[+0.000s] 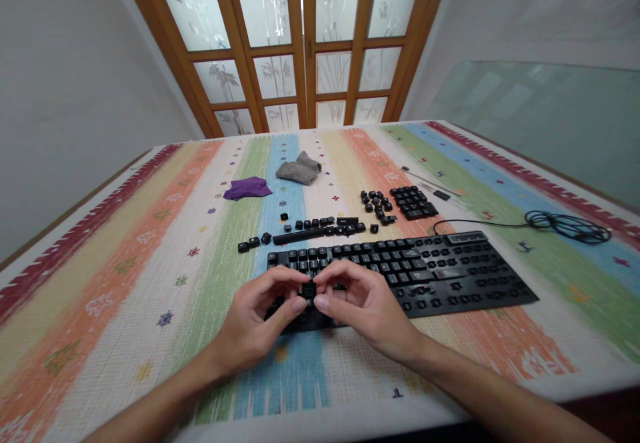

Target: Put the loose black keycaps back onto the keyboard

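Observation:
A black computer keyboard (470,276) lies on the striped cloth. Keycaps cover its left and middle; at the right its key sockets are bare. Over its left end, my left hand (265,310) and my right hand (363,303) meet with curled fingers. Between their fingertips is a small black keycap (309,290), which both hands appear to pinch. My fingers partly hide it and the keys below. Just behind the keyboard are a loose black space bar (299,236) and a row of loose keycaps (345,230).
More loose keycaps (377,204) and a block of number keys (413,202) sit farther back. A coiled cable (567,226) lies at right, near thin tools (433,183). A purple cloth (247,188) and a grey cloth (300,168) rest toward the far side.

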